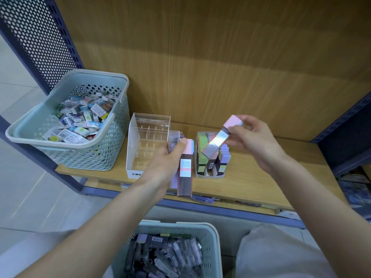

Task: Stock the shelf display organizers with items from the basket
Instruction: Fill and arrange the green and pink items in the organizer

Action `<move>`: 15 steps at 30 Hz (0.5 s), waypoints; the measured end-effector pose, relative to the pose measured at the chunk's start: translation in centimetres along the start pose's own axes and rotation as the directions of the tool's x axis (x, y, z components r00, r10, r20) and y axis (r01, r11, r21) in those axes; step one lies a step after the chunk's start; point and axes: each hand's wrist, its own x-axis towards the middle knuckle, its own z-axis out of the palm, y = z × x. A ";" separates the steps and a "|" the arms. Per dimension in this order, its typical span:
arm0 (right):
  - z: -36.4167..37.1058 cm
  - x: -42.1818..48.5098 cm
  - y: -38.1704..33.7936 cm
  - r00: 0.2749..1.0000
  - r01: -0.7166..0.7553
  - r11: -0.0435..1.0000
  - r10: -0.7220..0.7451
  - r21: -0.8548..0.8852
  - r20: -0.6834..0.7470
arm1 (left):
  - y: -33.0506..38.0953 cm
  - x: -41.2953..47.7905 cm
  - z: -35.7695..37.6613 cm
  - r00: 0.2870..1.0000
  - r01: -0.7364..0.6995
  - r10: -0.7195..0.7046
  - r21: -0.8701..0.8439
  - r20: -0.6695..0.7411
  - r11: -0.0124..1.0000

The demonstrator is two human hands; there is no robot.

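My left hand (pixel 164 163) grips a small stack of flat pink-capped cases (pixel 185 169) over the shelf's front edge. My right hand (pixel 253 139) pinches one more pink-capped case (pixel 219 138), tilted, just above a small display organizer (pixel 212 157) that holds several green, pink and purple cases standing upright. A clear acrylic organizer (pixel 147 145) with empty compartments stands to the left of my left hand. A pale green basket (pixel 208 233) at the bottom centre is full of dark cases.
A second pale green basket (pixel 104 153) of small boxed erasers sits on the wooden shelf (pixel 261 177) at the left. Blue perforated uprights (pixel 40 37) flank the shelf. My knee (pixel 281 253) is at the lower right.
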 end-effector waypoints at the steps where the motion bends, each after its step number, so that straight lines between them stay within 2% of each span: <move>1: -0.5 0.4 0.7 0.998 0.042 0.992 -0.047 -0.115 -0.047 | 0.1 0.1 -0.1 1.000 -0.003 0.003 -0.001 -0.012 1.000; 2: -0.8 0.9 1.7 0.993 0.080 0.962 -0.101 -0.259 -0.067 | 0.1 0.1 -0.1 1.000 -0.006 0.007 0.003 -0.021 1.000; 4: -1.1 1.5 3.8 0.985 0.136 0.842 -0.170 -0.522 -0.019 | 0.2 0.3 -0.1 0.999 -0.009 0.009 0.010 -0.032 1.000; 6: -1.0 2.0 5.5 0.982 0.165 0.729 -0.181 -0.664 0.046 | 0.2 0.4 0.0 0.999 0.000 0.000 0.010 -0.035 1.000; 9: -0.6 2.5 7.1 0.970 0.238 0.630 -0.192 -0.740 0.149 | 0.1 0.6 0.1 0.999 0.005 -0.004 0.027 -0.043 1.000; 12: -0.3 2.9 8.0 0.953 0.302 0.485 -0.154 -0.821 0.259 | 0.0 0.8 0.3 0.999 0.000 0.002 0.041 -0.049 0.999; 15: -0.1 3.6 8.2 0.951 0.308 0.447 -0.149 -0.840 0.270 | 0.0 0.9 0.3 0.999 0.006 -0.004 0.040 -0.045 0.999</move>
